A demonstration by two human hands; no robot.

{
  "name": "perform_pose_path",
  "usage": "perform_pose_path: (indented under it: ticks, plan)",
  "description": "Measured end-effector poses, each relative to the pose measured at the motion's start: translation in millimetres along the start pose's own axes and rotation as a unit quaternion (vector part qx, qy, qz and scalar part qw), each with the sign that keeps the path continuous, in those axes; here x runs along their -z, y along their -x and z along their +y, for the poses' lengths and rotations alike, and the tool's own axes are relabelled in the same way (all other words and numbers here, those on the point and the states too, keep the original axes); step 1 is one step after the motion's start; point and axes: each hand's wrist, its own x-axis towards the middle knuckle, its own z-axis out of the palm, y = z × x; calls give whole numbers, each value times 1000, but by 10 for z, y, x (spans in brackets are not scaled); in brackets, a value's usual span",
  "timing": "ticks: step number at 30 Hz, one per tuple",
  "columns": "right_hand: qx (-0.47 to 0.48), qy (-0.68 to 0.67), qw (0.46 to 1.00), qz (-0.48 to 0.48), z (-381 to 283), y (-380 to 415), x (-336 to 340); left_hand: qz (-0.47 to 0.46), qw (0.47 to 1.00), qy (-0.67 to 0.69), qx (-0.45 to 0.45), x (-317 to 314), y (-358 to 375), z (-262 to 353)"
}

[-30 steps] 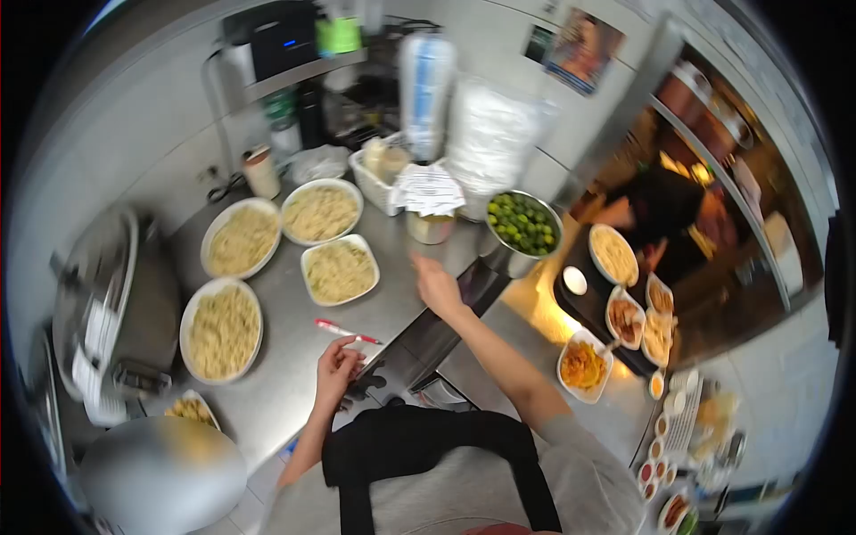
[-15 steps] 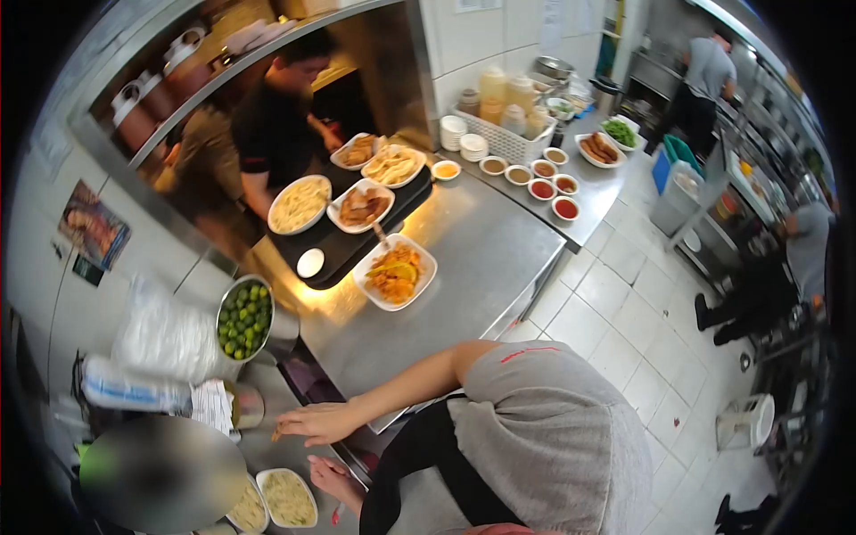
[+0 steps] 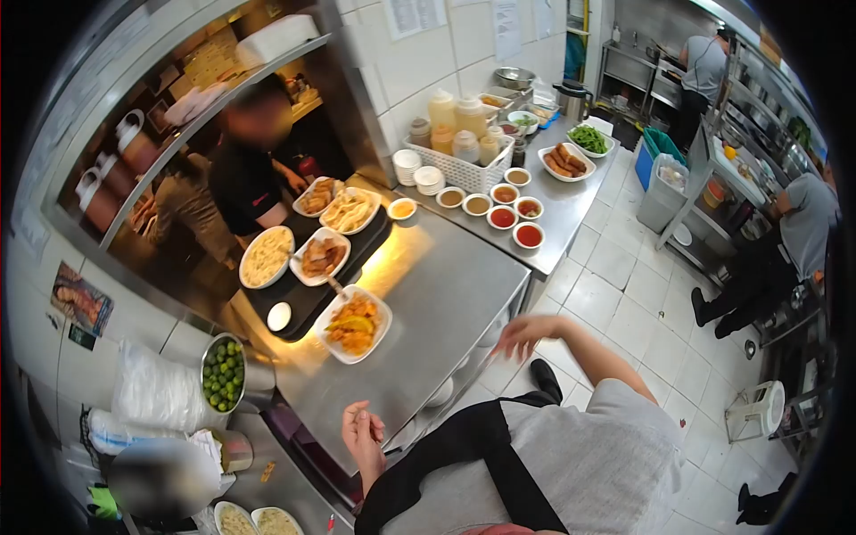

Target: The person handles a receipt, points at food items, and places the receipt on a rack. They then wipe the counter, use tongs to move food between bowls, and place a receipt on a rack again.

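Note:
My left hand (image 3: 364, 434) is raised over the near edge of the steel counter (image 3: 419, 303), empty, its fingers loosely bent and apart. Out past the counter's right edge, my right hand (image 3: 524, 336) hangs in the air with spread fingers and nothing in them. On the counter, a square white bowl of orange food (image 3: 354, 325) sits against a black tray (image 3: 303, 308). That tray bears a dish of pale food (image 3: 267, 257), a dish of browned pieces (image 3: 322, 257), noodles (image 3: 349, 211) and a small white cup (image 3: 279, 316).
Beyond the pass-through, a person in black (image 3: 254, 169) stands by the tray. Sauce cups (image 3: 502, 217) and a bottle basket (image 3: 459, 165) are at the back. Limes (image 3: 223, 374) fill a pot at left. A small orange-brown piece (image 3: 267, 471) lies below it. Two co-workers are at right.
My right hand has swung from the lower left to beyond the counter's right edge. My left hand has risen, and the view has shifted. The small orange-brown piece now shows uncovered.

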Motion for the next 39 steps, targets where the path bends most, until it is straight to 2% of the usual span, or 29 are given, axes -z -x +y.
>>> perform_pose_path:
  ticks: [3,5,6,7,8,10,12,13,14,15,16,17,18,19,22,24,25,27,29,32,33,35,36,37,39]
  plan:
    - [41,-76,974,208,402,645,1227,-53,998,-3,29,-699,-130,-97]
    - [73,-137,916,369,536,959,2055,-83,996,6,39,-1291,-315,-263]
    - [97,-152,887,426,625,1043,2516,-141,989,14,51,-1639,-438,-362]
    - [120,-165,853,480,695,1093,2951,-197,978,24,64,-2010,-565,-461]
    - [115,-158,856,479,763,1154,3356,-227,970,12,83,-2411,-698,-553]
    - [197,-203,776,564,796,1224,4025,-284,948,10,141,-3265,-966,-722]
    - [249,-233,726,598,1254,1068,4873,-319,927,8,199,-4060,-1268,-867]
    - [325,-261,713,564,1468,963,5202,-369,896,93,229,-4357,-1472,-1070]
    - [409,-337,693,489,1337,982,5148,-421,887,85,170,-4652,-1684,-1283]
    - [331,-462,805,170,1127,584,5783,-396,898,67,181,-5206,-2083,-1647]
    - [311,-360,786,394,1055,781,5512,-323,907,79,259,-5475,-2250,-1659]
    - [313,-370,752,447,1037,717,5498,-278,921,67,264,-5722,-2433,-1828]
    - [321,-388,734,455,1128,633,5609,-259,928,57,263,-5886,-2494,-1871]
    - [339,-369,741,448,1238,548,5721,-246,929,47,272,-5999,-2556,-1863]
    - [311,-386,738,457,1132,533,5666,-251,941,4,225,-6154,-2624,-1858]
    - [307,-428,719,453,1047,616,5555,-223,951,-20,212,-6209,-2634,-1862]
    - [306,-424,727,446,1024,592,5577,-205,955,-38,212,-6237,-2628,-1843]
    - [284,-376,726,500,1041,542,5621,-186,959,-43,207,-6269,-2620,-1799]
    - [285,-368,733,497,1048,500,5698,-168,963,-66,200,-6276,-2604,-1764]
    - [331,-346,712,514,1078,529,5779,-153,970,-63,180,-6259,-2486,-1724]
    - [314,-352,714,517,1098,579,5789,-148,971,-63,179,-6246,-2440,-1753]
    - [348,-321,731,491,1229,694,5755,-163,975,3,150,-6164,-2364,-1772]
    - [403,-260,751,454,1641,637,6125,-202,970,48,129,-6039,-2274,-1724]
    - [459,-203,761,411,2098,547,6562,-196,971,50,127,-5898,-2168,-1610]
    - [365,-241,744,505,1620,1089,5848,-269,949,82,142,-5506,-1902,-1247]
